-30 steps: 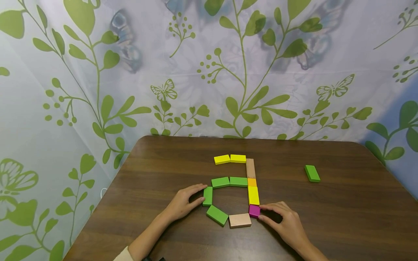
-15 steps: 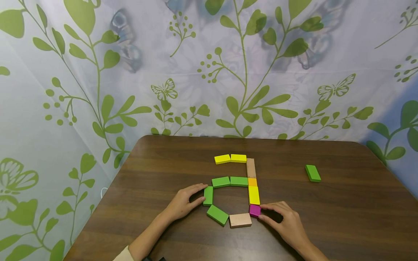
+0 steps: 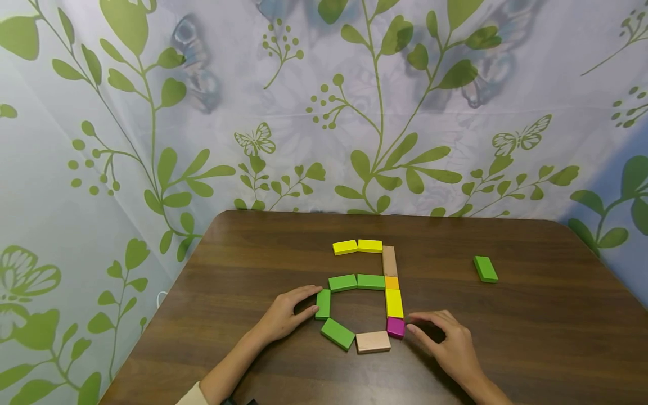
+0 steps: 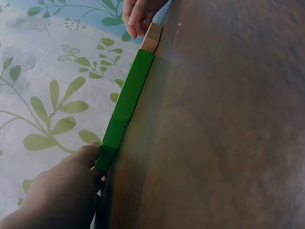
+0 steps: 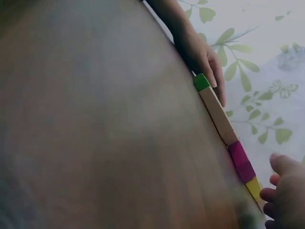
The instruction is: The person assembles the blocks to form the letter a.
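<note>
Flat wooden blocks form a lowercase "a" outline on the table. In the head view my left hand (image 3: 283,316) touches the upright green block (image 3: 323,304) on the outline's left side, index fingertip at its top corner and thumb along its left edge. My right hand (image 3: 452,346), thumb and fingers apart and holding nothing, is just right of the small purple block (image 3: 396,327). That block sits below a yellow block (image 3: 394,304) and beside a plain wood block (image 3: 373,342). A slanted green block (image 3: 338,334) lies at lower left. The right wrist view shows the purple block (image 5: 242,161) too.
A single green block (image 3: 485,269) lies apart on the right of the brown table (image 3: 547,315). Two yellow blocks (image 3: 370,246) top the outline, joined to a tall plain block (image 3: 388,261). A leaf-patterned cloth (image 3: 324,112) hangs behind the table.
My right hand has let go of the purple block and drawn slightly to the right. The left hand and the blocks stay as they were.
</note>
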Available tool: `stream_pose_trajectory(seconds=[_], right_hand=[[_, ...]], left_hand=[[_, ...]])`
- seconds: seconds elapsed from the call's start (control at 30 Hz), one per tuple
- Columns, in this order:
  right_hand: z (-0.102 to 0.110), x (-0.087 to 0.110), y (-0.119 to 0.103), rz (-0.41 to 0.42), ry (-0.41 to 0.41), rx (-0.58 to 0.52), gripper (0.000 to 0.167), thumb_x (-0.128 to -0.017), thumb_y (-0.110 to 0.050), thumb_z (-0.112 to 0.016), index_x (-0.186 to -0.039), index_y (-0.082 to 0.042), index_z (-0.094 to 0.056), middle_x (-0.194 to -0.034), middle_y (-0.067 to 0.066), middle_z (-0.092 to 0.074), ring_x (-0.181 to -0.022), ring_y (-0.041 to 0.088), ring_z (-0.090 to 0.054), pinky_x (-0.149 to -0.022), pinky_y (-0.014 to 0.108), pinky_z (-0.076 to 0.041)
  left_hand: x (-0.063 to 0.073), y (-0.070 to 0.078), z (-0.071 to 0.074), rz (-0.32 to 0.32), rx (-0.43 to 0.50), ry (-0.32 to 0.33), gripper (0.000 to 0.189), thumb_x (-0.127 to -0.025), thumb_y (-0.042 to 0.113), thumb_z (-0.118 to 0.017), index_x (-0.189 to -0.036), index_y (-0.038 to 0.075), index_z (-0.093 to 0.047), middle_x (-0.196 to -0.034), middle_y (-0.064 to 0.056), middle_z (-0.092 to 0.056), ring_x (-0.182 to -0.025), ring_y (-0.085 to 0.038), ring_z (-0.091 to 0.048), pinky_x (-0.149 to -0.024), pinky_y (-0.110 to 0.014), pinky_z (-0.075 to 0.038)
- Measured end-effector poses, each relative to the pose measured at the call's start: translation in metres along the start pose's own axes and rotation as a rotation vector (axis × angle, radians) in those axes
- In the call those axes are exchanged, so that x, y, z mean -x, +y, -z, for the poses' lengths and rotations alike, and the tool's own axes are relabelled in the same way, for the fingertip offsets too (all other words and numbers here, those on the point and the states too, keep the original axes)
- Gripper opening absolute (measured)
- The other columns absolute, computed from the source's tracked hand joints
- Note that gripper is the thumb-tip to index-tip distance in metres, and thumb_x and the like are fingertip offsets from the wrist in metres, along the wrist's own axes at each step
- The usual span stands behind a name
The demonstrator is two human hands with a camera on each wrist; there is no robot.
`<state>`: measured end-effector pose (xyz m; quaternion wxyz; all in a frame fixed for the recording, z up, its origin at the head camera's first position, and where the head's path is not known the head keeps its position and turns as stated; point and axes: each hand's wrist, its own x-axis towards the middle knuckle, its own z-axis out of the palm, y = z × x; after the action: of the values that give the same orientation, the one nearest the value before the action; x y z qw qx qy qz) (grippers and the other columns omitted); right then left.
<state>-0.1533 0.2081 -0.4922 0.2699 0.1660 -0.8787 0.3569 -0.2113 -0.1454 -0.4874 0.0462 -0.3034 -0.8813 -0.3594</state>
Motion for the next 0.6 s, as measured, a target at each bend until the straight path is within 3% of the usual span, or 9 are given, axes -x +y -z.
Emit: stream_pose_trajectory(seconds=[0.23, 0.37, 0.6], right_hand=[[0.007, -0.009, 0.011, 0.038, -0.005, 0.039, 0.027, -0.07, -0.017, -0.081, -0.095, -0.022, -0.071, -0.089, -0.014, -0.065, -0.084, 0.003, -0.051, -0.075, 0.01, -0.039], [0.015, -0.018, 0.025, 0.058, -0.007, 0.05, 0.031, -0.07, -0.011, -0.08, -0.099, -0.018, -0.071, -0.093, -0.008, -0.066, -0.086, 0.005, -0.051, -0.076, 0.01, -0.039], [0.034, -0.038, 0.067, 0.013, 0.094, 0.116, 0.031, -0.071, -0.003, -0.078, -0.101, -0.008, -0.07, -0.095, 0.006, -0.066, -0.086, 0.011, -0.051, -0.07, 0.018, -0.039]], left_hand=[[0.0, 0.0, 0.0, -0.022, -0.007, 0.013, 0.043, -0.093, 0.034, -0.055, -0.132, 0.016, -0.053, -0.131, -0.002, -0.052, -0.123, -0.018, -0.045, -0.096, -0.042, -0.04], [0.0, 0.0, 0.0, -0.031, -0.01, 0.016, 0.043, -0.093, 0.034, -0.055, -0.132, 0.014, -0.053, -0.13, -0.001, -0.053, -0.122, -0.02, -0.046, -0.096, -0.043, -0.041], [0.001, 0.0, -0.001, -0.013, -0.002, 0.007, 0.043, -0.093, 0.034, -0.056, -0.132, 0.016, -0.053, -0.131, 0.0, -0.052, -0.123, -0.017, -0.044, -0.097, -0.041, -0.04]])
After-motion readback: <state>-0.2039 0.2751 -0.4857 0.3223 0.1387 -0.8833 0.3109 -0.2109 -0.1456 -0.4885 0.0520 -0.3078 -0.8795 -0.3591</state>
